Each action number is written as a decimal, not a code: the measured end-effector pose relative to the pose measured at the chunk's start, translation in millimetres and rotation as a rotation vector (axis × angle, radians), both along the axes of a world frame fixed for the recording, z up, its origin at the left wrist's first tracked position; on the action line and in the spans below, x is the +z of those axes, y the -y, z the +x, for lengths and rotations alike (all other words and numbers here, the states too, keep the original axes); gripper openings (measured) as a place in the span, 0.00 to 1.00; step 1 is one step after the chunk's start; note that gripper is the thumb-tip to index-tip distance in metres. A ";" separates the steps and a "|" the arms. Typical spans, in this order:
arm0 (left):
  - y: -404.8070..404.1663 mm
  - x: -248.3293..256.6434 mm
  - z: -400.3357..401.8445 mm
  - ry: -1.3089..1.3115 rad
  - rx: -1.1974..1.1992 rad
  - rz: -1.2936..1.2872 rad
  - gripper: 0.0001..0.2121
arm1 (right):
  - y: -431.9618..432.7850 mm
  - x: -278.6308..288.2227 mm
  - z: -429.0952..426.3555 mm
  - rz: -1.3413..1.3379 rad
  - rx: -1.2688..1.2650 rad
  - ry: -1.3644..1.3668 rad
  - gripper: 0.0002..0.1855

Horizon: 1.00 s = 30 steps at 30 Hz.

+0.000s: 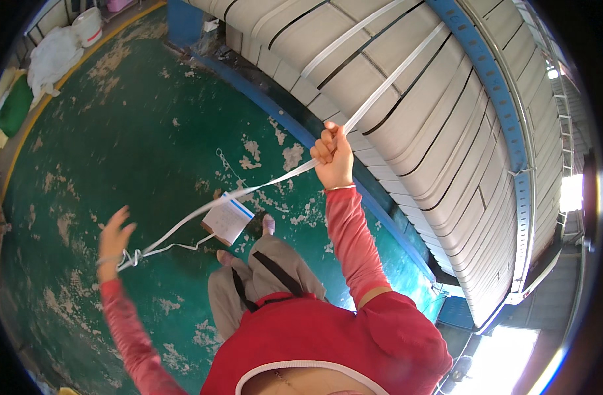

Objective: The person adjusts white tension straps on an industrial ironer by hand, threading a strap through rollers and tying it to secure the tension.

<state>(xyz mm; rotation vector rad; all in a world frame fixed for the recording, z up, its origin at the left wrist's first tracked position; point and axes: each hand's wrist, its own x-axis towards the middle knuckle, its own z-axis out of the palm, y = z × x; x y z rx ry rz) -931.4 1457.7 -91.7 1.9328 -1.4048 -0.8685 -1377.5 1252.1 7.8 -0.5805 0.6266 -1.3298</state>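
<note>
A white strap (395, 76) runs from the large roll of pale banded material down to my right hand (333, 153), whose fingers are closed around it. From there the strap slopes left in a slack, twisted length to a knotted loop (133, 256) by my left wrist. My left hand (116, 239) is raised at the left with its fingers apart and nothing in its palm; it is slightly blurred. Beneath the strap, near my feet, stands a cardboard box (229, 219) with a white top and a blue stripe. A thinner white cord reaches the box.
The large banded roll (430, 123) fills the upper right, with a perforated blue metal rim (504, 98) around it. A blue floor beam (281, 118) runs below it. Green floor (133, 123) with worn patches spreads left. White cloth (52, 59), a green bundle (14, 106) and a white bucket (87, 27) lie upper left.
</note>
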 end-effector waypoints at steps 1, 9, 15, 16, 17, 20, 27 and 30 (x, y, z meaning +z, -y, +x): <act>40.0 5.1 -53.7 -0.025 -0.123 -0.088 0.22 | -8.1 1.0 3.5 -0.008 -0.012 -0.016 0.16; 156.4 37.1 -305.5 -0.619 -0.693 -0.237 0.16 | -14.1 20.7 16.1 -0.073 0.060 0.004 0.16; 40.1 -139.9 -207.4 -0.219 -0.392 0.080 0.18 | -5.6 14.7 -19.6 -0.050 0.036 0.008 0.16; -11.7 -173.1 -169.6 -0.185 -0.250 0.198 0.16 | -3.1 8.4 -25.9 -0.028 0.053 0.006 0.17; -68.2 -196.5 -135.3 0.152 -0.141 0.455 0.16 | -5.4 -0.3 -28.7 -0.022 0.060 0.012 0.17; -292.4 -207.2 -22.5 0.382 0.194 0.931 0.16 | 5.4 0.1 -28.6 0.009 0.071 0.044 0.18; -544.3 -28.5 35.5 0.573 0.634 1.334 0.16 | 4.2 -23.2 -21.2 0.001 0.103 0.067 0.19; -552.2 -11.5 69.2 0.517 0.717 1.285 0.20 | -1.0 -28.1 -13.3 0.014 0.098 0.075 0.19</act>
